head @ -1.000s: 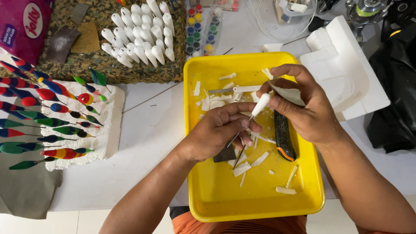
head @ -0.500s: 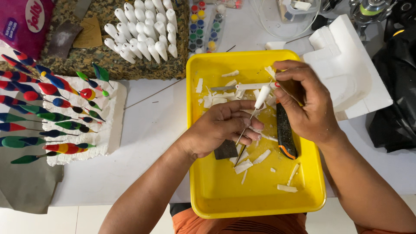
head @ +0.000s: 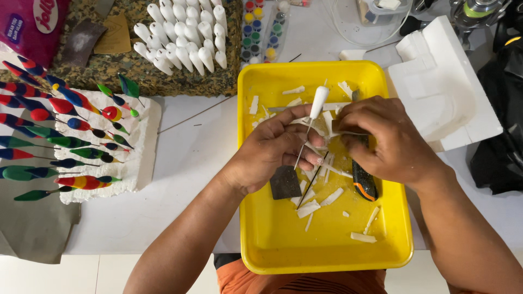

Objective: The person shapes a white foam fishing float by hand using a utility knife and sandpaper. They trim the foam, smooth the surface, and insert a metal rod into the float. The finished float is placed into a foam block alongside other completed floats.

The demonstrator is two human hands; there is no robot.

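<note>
My left hand (head: pixel 272 152) pinches a thin stick that carries a white, tapered foam float (head: pixel 318 102), pointing up and away over the yellow tray (head: pixel 272 256). My right hand (head: pixel 387 141) sits just right of the float, its fingers closed on a small pale scrap (head: pixel 342 130) close to the stick. Under my right hand a black and orange utility knife (head: pixel 364 184) lies in the tray. A dark square of sandpaper (head: pixel 285 183) rests by my left thumb. White foam shavings (head: pixel 308 208) are scattered over the tray floor.
Left of the tray, a white foam block (head: pixel 143 163) holds several painted floats. Behind it, unpainted white floats (head: pixel 182 32) stand in a speckled sponge. A strip of paint pots (head: pixel 261 27), a moulded white foam piece (head: pixel 441 92) and a black bag (head: pixel 501 125) lie around.
The float has swung from leaning right to nearly upright. My right hand has come off its tip and dropped beside the stick, while my left hand keeps hold of the stick.
</note>
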